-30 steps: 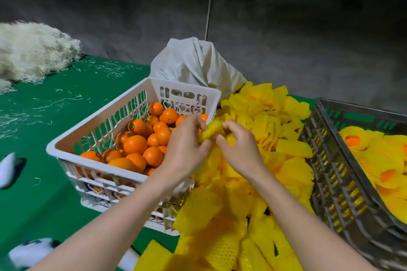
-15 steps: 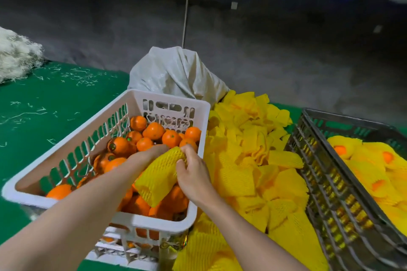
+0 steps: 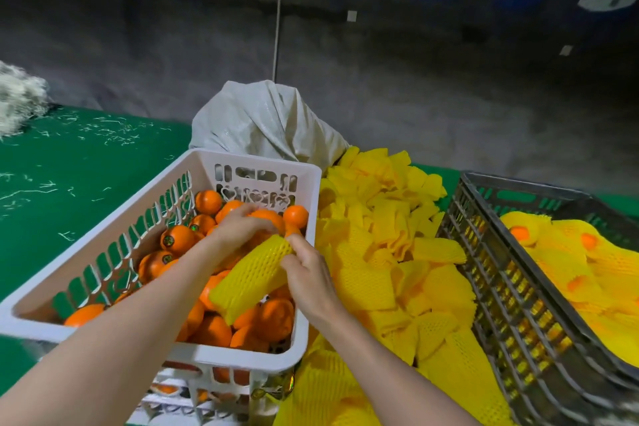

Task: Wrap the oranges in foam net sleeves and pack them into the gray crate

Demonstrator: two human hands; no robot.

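Left hand (image 3: 242, 225) clasps an orange (image 3: 272, 217) in the white basket (image 3: 313, 183); right hand (image 3: 307, 275) pinches a foam sleeve (image 3: 250, 275), best held open-mouthed for loading.

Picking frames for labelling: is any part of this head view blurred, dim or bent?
Head view: sharp in the centre, where the mesh of the foam net sleeve reads clearly; the gray crate at right and white fibre pile at left are smeared; the back wall is dim.
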